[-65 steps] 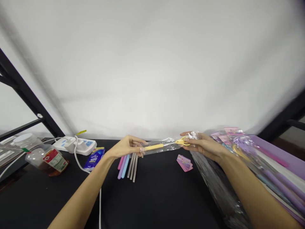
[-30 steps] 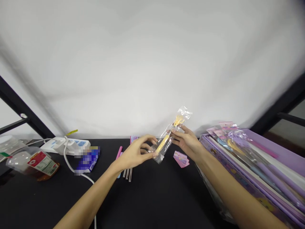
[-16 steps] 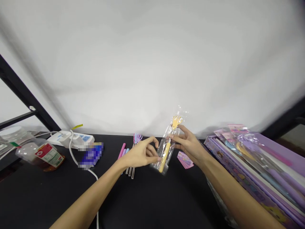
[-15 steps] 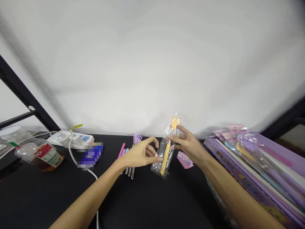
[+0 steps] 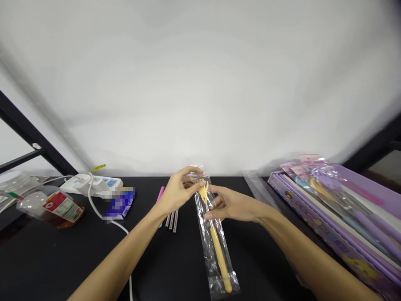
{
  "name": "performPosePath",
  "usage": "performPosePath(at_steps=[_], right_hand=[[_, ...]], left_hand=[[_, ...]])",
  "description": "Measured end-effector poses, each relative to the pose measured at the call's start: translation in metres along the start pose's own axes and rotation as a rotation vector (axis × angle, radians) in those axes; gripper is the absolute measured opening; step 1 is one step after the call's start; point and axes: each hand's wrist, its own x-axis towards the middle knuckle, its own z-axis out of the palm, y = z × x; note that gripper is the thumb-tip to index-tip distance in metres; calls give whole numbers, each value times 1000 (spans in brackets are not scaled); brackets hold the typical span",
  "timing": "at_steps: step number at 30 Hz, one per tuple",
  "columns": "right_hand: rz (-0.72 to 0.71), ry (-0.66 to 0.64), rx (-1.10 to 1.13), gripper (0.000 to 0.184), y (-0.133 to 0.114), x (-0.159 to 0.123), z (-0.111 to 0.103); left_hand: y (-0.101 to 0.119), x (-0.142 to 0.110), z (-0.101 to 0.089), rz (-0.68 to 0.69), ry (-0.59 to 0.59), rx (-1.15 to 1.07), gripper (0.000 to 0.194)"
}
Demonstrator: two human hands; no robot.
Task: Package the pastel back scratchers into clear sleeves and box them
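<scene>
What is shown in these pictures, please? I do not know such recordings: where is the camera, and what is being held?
You see no machine, only a person's two bare hands. The camera is worn on the head and looks forward and down. The left hand pinches the top of a clear plastic bag; the right hand grips it lower down. Inside is a yellow-handled stick. On the black table lie metal rods, partly hidden, a blue packet, a white power strip and a plastic jar. At the right, a purple box bears more bagged sticks.
</scene>
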Motion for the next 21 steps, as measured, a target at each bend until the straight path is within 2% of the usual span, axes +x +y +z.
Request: performPosePath(at_steps=[3, 6, 8, 11, 14, 21], right_hand=[[106, 31, -151, 52, -5, -12, -17], [198, 275, -443, 35, -5, -26, -45], [298, 443, -750, 29, 1, -31, -62], [458, 485, -1045, 33, 13, -33, -77], [500, 447, -1074, 31, 21, -30, -80], [484, 455, -1028, 25, 24, -27, -78]], left_hand=[[-6, -1, -1, -45, -10, -20, 39], [-13, -2, 0, -59, -26, -52, 54], [-16, -3, 2, -78, -77, -77, 65], [-19, -6, 7, -122, -181, -96, 74], [-20, -7, 11, -159, -240, -89, 73], [-20, -10, 16, -198, -259, -88, 71]])
